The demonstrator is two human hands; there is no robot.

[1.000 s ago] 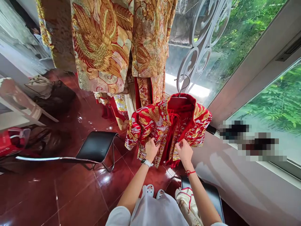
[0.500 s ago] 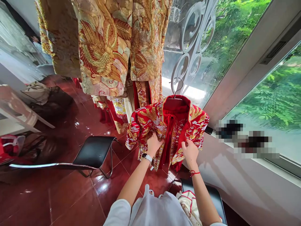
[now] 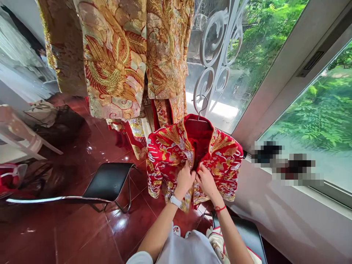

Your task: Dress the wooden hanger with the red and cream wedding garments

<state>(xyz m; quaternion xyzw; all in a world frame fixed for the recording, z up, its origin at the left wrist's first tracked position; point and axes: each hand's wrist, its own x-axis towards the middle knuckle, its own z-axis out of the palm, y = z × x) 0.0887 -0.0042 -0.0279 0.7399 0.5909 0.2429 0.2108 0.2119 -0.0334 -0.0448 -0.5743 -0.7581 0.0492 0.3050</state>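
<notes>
A red jacket (image 3: 220, 161) with gold and silver embroidery hangs on a hanger (image 3: 200, 110) in front of me. My left hand (image 3: 184, 178) pinches the jacket's left front edge. My right hand (image 3: 205, 179) pinches the right front edge. The two hands meet at the middle of the chest, holding the two edges together just below the collar. A watch sits on my left wrist and a red string on my right.
Gold embroidered robes (image 3: 115, 62) hang above and behind the jacket. A black stool (image 3: 108, 181) stands on the glossy red tile floor at left. A second black seat (image 3: 249, 231) with folded cloth is under my right arm. A window and its white sill (image 3: 316, 205) run along the right.
My hands have moved inward and up along the jacket's front edges, pulling the open front closed at the chest. The view has shifted slightly.
</notes>
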